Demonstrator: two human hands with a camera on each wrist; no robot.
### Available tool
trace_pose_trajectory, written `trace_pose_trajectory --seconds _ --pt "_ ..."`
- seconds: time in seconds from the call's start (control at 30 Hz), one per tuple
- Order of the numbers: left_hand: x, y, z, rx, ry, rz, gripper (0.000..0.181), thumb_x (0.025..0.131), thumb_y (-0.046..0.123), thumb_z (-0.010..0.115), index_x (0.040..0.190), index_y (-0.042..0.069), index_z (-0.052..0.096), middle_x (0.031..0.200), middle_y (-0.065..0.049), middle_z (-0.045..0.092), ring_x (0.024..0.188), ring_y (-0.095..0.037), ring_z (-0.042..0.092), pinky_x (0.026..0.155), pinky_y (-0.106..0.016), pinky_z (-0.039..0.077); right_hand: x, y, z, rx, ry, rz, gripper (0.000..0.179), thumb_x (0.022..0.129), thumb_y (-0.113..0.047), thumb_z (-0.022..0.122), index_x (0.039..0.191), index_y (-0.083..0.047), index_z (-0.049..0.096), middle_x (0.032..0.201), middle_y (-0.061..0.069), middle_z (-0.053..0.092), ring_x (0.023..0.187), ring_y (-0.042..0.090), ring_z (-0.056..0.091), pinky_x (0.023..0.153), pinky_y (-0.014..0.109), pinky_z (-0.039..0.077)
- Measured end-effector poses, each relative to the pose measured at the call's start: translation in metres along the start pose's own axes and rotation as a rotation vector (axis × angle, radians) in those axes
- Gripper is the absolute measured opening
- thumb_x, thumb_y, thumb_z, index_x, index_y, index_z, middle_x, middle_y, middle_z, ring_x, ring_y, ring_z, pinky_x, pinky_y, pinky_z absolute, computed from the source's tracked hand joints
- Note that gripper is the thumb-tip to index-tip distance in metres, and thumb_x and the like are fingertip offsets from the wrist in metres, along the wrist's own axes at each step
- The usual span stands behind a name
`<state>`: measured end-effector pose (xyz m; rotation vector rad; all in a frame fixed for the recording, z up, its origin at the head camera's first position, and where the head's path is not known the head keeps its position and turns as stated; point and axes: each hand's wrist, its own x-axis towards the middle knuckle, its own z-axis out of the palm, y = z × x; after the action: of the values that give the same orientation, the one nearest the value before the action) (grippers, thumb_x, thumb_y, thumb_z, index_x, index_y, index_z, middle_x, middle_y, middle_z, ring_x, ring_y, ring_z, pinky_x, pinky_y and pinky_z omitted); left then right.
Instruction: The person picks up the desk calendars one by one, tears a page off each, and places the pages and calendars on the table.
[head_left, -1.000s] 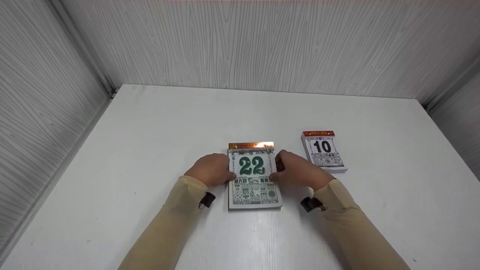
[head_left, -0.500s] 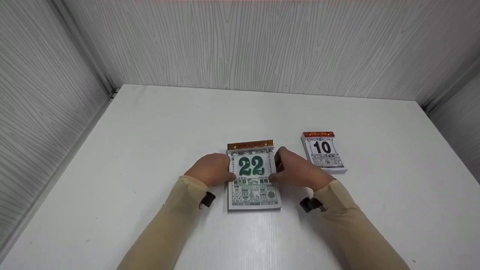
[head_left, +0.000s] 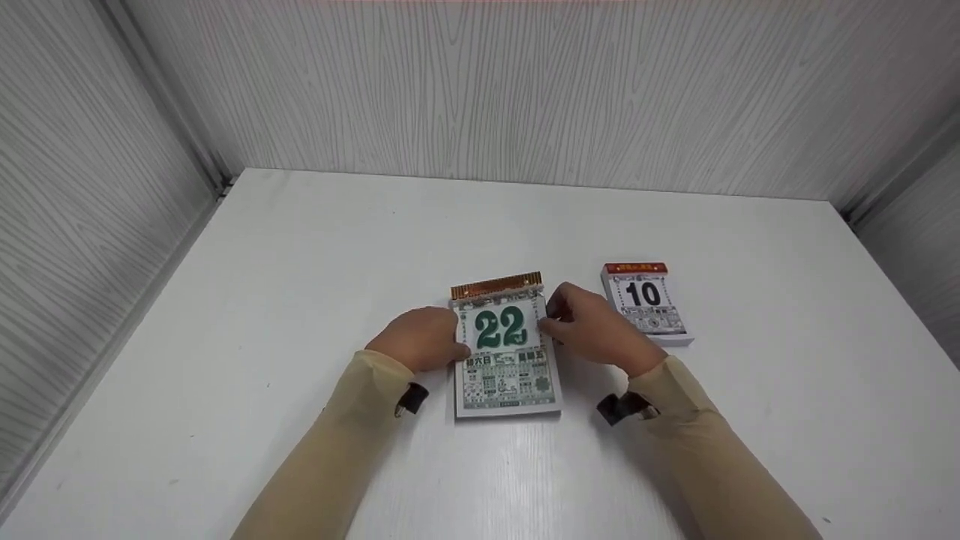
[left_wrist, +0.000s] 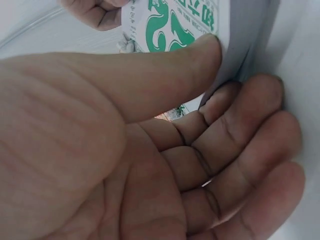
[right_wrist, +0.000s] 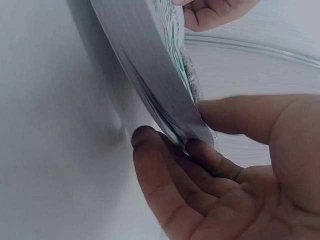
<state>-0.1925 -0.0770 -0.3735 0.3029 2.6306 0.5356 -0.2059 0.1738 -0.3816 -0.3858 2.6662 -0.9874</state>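
A thick tear-off calendar (head_left: 510, 382) with a green 22 and a shiny gold-and-red top band (head_left: 495, 286) lies in front of me in the head view, its top end raised and slanting up to the right. My left hand (head_left: 420, 339) grips its left edge, thumb on the face and fingers tucked at the side, as the left wrist view shows. On the other side my right hand (head_left: 596, 330) pinches the right edge nearer the top. In the right wrist view, the right thumb (right_wrist: 235, 117) rests on the face and the fingers sit under the stack of pages (right_wrist: 145, 55).
A smaller calendar (head_left: 645, 304) with a black 10 and a red top band lies on the white table (head_left: 337, 232), just beyond my right hand. Grey wood-grain panels (head_left: 480, 90) rise behind the table and on both sides.
The calendar's top end has risen, its band now tilting up at the right. My right hand has moved up along the right edge; my left hand has barely moved.
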Motion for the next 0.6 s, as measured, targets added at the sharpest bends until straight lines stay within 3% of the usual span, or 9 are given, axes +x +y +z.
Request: trace_pose_trajectory --seconds 0.1,0.27,0.33,0.4,0.5,0.6 --pt "0.0008 -0.0007 0.0002 0.007 -0.007 -0.006 0.022 0.098 0.028 0.070 0.094 0.007 0.066 0.080 -0.003 0.056 0.073 -0.020 0.048 0.070 -0.034 0.039 0.0000 -0.0008 -0.0001 0.058 0.032 0.017 0.019 0.101 -0.021 0.066 0.108 -0.004 0.059 0.097 0.010 0.067 0.084 0.021 0.064 0.072 0.034 0.051" --pt "0.0040 -0.0015 0.0011 0.013 0.009 0.017 0.021 0.098 0.028 0.071 0.093 0.008 0.067 0.080 -0.002 0.057 0.073 -0.019 0.048 0.069 -0.034 0.039 0.0004 -0.0021 -0.0004 0.159 0.075 0.068 0.061 0.102 -0.032 0.067 0.146 -0.001 0.039 0.104 0.010 0.070 0.084 0.021 0.069 0.076 0.036 0.052" --pt "0.0050 -0.0012 0.0016 0.003 0.012 0.040 0.020 0.097 0.028 0.073 0.092 0.009 0.068 0.081 -0.001 0.059 0.072 -0.018 0.048 0.067 -0.033 0.039 0.0007 -0.0026 -0.0008 0.149 0.090 0.079 0.069 0.103 -0.034 0.066 0.154 -0.001 0.033 0.103 0.010 0.071 0.082 0.022 0.069 0.076 0.035 0.053" --pt "0.0053 -0.0011 0.0017 -0.009 0.008 0.057 0.020 0.096 0.028 0.074 0.091 0.009 0.068 0.081 -0.001 0.060 0.071 -0.017 0.048 0.065 -0.032 0.038 0.0006 -0.0028 -0.0014 0.110 0.104 0.076 0.062 0.103 -0.033 0.065 0.150 0.001 0.043 0.099 0.010 0.071 0.079 0.021 0.068 0.073 0.034 0.053" --pt "0.0043 -0.0003 0.0009 -0.022 0.004 0.056 0.020 0.096 0.029 0.074 0.092 0.011 0.068 0.084 -0.001 0.062 0.072 -0.017 0.049 0.065 -0.031 0.039 0.0006 -0.0032 -0.0018 0.074 0.113 0.066 0.042 0.104 -0.029 0.064 0.133 0.001 0.061 0.096 0.011 0.071 0.078 0.021 0.068 0.069 0.033 0.056" --pt "0.0026 0.0002 -0.0028 -0.024 0.069 0.050 0.021 0.097 0.032 0.071 0.094 0.011 0.069 0.090 -0.002 0.066 0.076 -0.019 0.053 0.068 -0.033 0.042 -0.0002 -0.0032 -0.0025 0.085 0.113 0.068 0.034 0.103 -0.025 0.065 0.125 0.001 0.064 0.098 0.012 0.072 0.079 0.022 0.070 0.069 0.034 0.059"
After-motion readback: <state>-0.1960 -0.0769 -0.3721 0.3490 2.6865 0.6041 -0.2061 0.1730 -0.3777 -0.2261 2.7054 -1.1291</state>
